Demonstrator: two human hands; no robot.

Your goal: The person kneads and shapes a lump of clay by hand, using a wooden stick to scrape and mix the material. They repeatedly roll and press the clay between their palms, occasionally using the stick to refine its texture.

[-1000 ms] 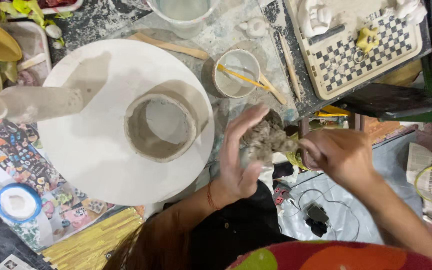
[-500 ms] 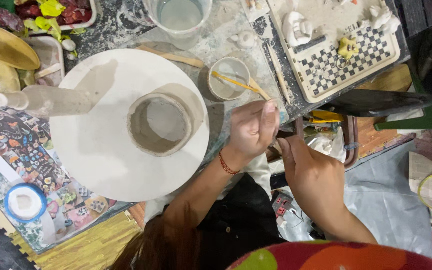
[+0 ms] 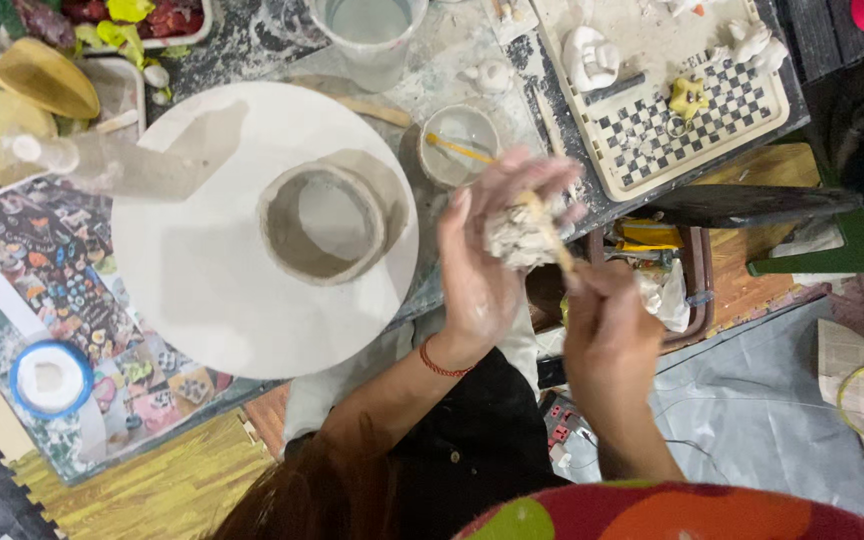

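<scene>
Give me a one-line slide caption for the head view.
Left hand cups a clay lump while right hand works it with a wooden tool.

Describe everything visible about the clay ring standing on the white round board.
The clay ring is a low, open cylinder of grey, damp-looking clay with thick, slightly uneven walls and no visible lid. It stands upright on the white round board, right of the board's centre, with pale board or base showing inside. Neither hand touches it; the left hand, holding a clay lump, is just beside it.
</scene>
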